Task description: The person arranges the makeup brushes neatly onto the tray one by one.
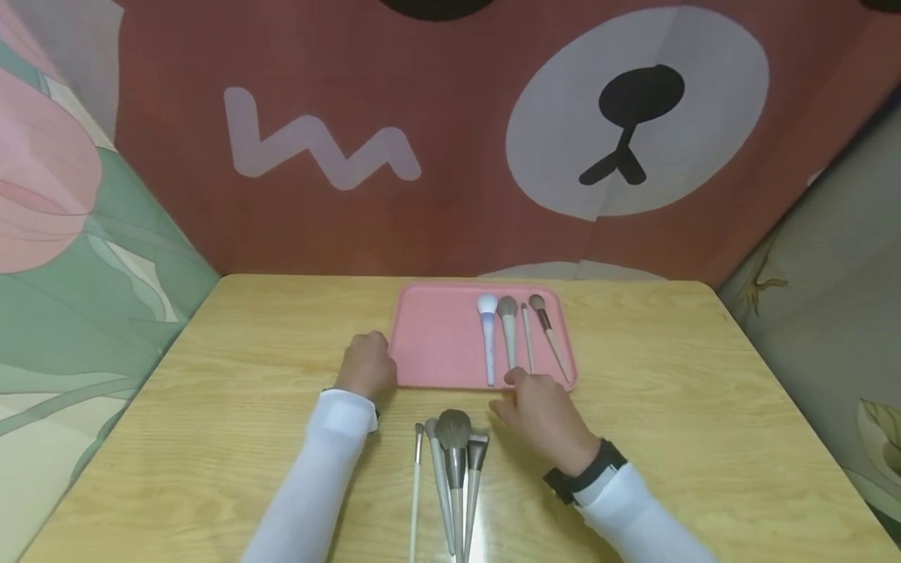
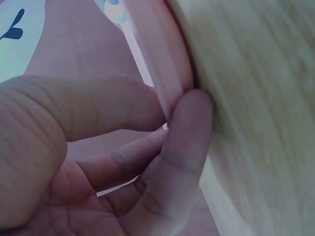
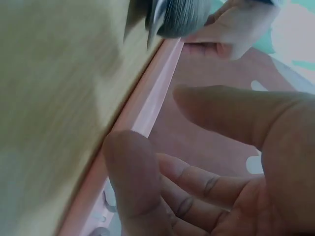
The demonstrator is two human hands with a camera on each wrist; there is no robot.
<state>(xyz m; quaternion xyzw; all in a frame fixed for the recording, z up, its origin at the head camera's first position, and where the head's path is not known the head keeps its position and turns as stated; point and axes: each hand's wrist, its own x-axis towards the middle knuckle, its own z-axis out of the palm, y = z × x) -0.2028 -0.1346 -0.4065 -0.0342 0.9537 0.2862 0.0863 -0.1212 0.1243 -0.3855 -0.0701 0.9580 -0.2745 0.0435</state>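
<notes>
A pink tray lies near the far edge of the table, with several makeup brushes in its right half. My left hand pinches the tray's left front corner; in the left wrist view the thumb is on one side of the rim and the index finger on the other. My right hand is at the front rim towards the right. In the right wrist view its index finger rests against the rim, while the thumb stands apart from it.
On the wooden table, between my forearms, lie more brushes: a large fluffy brush, a flat brush and a thin brush among them. A wall with a printed bear rises directly behind the table.
</notes>
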